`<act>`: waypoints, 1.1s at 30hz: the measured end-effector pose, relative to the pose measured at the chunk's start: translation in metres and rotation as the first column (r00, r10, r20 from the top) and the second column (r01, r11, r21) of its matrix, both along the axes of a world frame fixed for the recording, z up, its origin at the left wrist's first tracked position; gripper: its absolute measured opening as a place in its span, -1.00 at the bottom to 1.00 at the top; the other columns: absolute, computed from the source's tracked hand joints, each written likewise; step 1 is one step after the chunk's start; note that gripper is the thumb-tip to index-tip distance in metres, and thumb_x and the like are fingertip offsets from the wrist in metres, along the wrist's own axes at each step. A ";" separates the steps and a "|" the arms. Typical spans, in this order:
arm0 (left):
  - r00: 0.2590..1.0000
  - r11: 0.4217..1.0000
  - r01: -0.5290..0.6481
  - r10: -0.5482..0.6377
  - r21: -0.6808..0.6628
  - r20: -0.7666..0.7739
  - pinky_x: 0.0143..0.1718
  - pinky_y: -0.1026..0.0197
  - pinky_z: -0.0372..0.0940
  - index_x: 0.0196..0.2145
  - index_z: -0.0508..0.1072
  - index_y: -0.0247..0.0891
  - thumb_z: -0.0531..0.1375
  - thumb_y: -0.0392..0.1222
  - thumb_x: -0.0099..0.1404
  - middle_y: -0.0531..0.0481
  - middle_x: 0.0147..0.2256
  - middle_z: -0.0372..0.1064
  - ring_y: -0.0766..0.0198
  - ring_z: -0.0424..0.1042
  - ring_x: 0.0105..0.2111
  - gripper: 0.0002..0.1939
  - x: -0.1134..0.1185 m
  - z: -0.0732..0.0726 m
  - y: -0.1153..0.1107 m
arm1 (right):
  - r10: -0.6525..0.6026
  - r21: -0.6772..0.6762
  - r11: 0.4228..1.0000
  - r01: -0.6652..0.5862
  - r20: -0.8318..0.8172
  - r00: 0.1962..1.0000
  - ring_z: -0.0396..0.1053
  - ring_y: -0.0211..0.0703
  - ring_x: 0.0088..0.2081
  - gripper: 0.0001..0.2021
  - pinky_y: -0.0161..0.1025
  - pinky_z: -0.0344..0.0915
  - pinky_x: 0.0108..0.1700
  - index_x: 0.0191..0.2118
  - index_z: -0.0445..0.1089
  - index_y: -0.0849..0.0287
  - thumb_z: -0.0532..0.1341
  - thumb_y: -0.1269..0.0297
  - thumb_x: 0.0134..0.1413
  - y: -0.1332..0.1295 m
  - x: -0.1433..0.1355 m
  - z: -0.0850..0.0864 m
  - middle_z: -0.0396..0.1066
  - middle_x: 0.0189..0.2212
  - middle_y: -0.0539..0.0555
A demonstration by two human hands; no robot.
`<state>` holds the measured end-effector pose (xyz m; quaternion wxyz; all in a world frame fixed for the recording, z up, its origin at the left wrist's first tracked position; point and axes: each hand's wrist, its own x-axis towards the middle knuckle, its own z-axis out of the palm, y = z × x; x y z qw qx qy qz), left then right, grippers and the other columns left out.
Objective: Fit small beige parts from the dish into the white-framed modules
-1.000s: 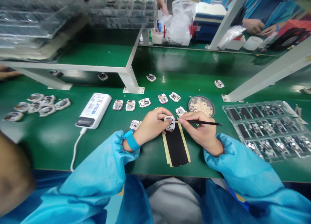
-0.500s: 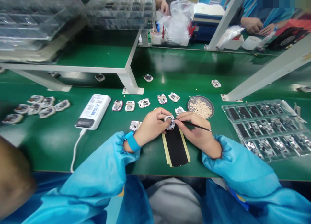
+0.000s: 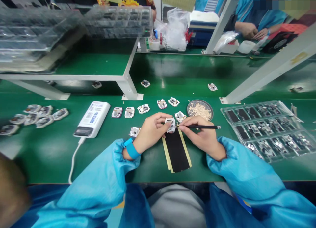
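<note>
Blk stick (image 3: 203, 127) now ~crosswise, tip L

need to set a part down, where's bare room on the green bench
Bare bench lies between the leftmost cases and white cable; a smaller patch separates the black sheet from the right sleeve. Crowded: around left hand and right hand, with loose cases and dish close.

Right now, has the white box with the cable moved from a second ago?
No: the white box keeps its place, in front and left of the shelf's right leg.
</note>
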<state>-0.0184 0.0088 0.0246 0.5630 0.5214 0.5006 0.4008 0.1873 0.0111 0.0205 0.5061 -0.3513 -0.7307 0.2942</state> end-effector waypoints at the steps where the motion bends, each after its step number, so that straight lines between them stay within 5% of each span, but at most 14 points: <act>1: 1.000 1.000 -0.001 0.001 -0.001 -0.003 -0.58 0.36 0.40 -0.05 0.48 -0.31 0.32 -0.15 0.27 -0.07 -0.30 0.53 0.28 0.54 -0.44 -0.68 0.000 0.000 0.000 | 0.002 -0.012 1.000 -0.002 0.003 1.000 0.55 -0.13 -0.23 -0.84 -0.16 0.49 -0.14 -0.26 0.42 0.11 0.39 0.43 0.11 0.000 -0.001 -0.001 0.57 -0.31 0.04; 5: 1.000 1.000 -0.010 0.010 0.023 -0.006 -0.42 0.34 0.46 -0.06 0.49 -0.32 0.35 -0.21 0.23 -0.07 -0.27 0.55 0.29 0.56 -0.39 -0.67 -0.002 -0.002 0.001 | 0.047 -0.184 0.981 -0.062 -0.084 0.995 0.56 -0.12 -0.20 -0.88 -0.13 0.51 -0.12 -0.29 0.42 0.12 0.39 0.34 0.14 0.001 0.000 -0.005 0.58 -0.29 0.07; 8: 1.000 1.000 0.003 -0.004 0.012 0.027 -0.27 0.27 0.49 -0.07 0.50 -0.35 0.37 -0.25 0.19 -0.09 -0.27 0.56 0.27 0.57 -0.35 -0.65 -0.002 -0.002 0.002 | 0.140 -0.368 0.908 -0.199 -0.180 0.974 0.58 -0.09 -0.17 -0.83 -0.11 0.54 -0.10 -0.31 0.41 0.14 0.41 0.26 0.13 0.006 0.008 -0.003 0.59 -0.26 0.10; 12: 0.996 0.996 0.047 -0.041 -0.075 0.084 -0.28 0.23 0.49 -0.07 0.50 -0.37 0.36 -0.31 0.17 -0.10 -0.27 0.57 0.26 0.58 -0.38 -0.66 0.001 0.003 0.000 | 0.313 -0.431 0.824 -0.368 -0.195 0.929 0.60 -0.08 -0.19 -0.80 -0.10 0.55 -0.10 -0.33 0.41 0.18 0.44 0.25 0.09 0.014 0.020 0.008 0.61 -0.25 0.14; 15: 0.986 0.988 0.097 -0.079 -0.121 0.149 -0.28 0.22 0.48 -0.06 0.48 -0.38 0.35 -0.32 0.17 -0.08 -0.30 0.56 0.25 0.58 -0.40 -0.64 0.004 0.007 -0.001 | 0.310 -0.335 0.865 -0.374 -0.228 0.923 0.60 -0.09 -0.21 -0.83 -0.10 0.56 -0.13 -0.31 0.42 0.17 0.43 0.32 0.09 0.014 0.021 0.017 0.62 -0.26 0.12; 19: 0.960 0.971 0.184 -0.144 -0.155 0.239 -0.26 0.21 0.46 -0.02 0.47 -0.40 0.37 -0.26 0.18 -0.10 -0.32 0.56 0.25 0.57 -0.41 -0.59 0.007 0.009 -0.004 | 0.196 -0.101 0.973 -0.208 -0.118 0.974 0.58 -0.06 -0.13 -0.88 -0.01 0.51 -0.01 -0.29 0.48 0.13 0.42 0.41 0.09 0.009 0.014 0.017 0.61 -0.22 0.10; 25: 0.947 0.963 0.215 -0.164 -0.164 0.275 -0.28 0.25 0.42 -0.03 0.49 -0.39 0.38 -0.25 0.18 -0.09 -0.33 0.56 0.29 0.54 -0.43 -0.60 0.007 0.010 -0.005 | 0.198 0.034 0.979 -0.199 0.008 0.980 0.56 -0.07 -0.10 -0.90 -0.02 0.50 0.00 -0.25 0.50 0.08 0.39 0.40 0.13 0.007 0.011 0.009 0.61 -0.18 0.07; 33: 0.947 0.960 0.233 -0.188 -0.157 0.260 -0.29 0.27 0.41 -0.01 0.48 -0.38 0.36 -0.28 0.19 -0.07 -0.32 0.56 0.32 0.52 -0.44 -0.60 0.007 0.009 -0.006 | 0.209 0.044 0.976 -0.212 0.061 0.976 0.56 -0.09 -0.10 -0.90 -0.04 0.49 0.02 -0.22 0.52 0.09 0.39 0.38 0.15 0.008 0.012 0.012 0.61 -0.18 0.06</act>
